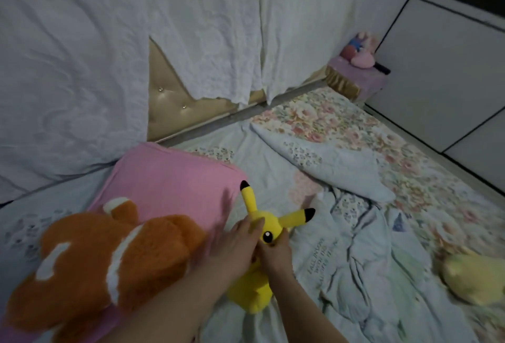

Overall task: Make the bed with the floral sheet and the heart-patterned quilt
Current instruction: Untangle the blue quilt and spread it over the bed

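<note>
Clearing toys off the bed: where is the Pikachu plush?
Head view, lower centre: the Pikachu plush sits on the quilt, gripped by the right hand, left hand at its head, right of the orange plush.

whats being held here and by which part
The Pikachu plush, by its head: the right hand grips the face below the eye; the left hand touches it near the ear, too blurred to call a grip.

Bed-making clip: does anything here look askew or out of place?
Yes. The quilt lies crumpled in folds, one corner flipped back on the floral sheet. Behind it, the white lace cover hangs unevenly, baring part of the tufted headboard.
</note>
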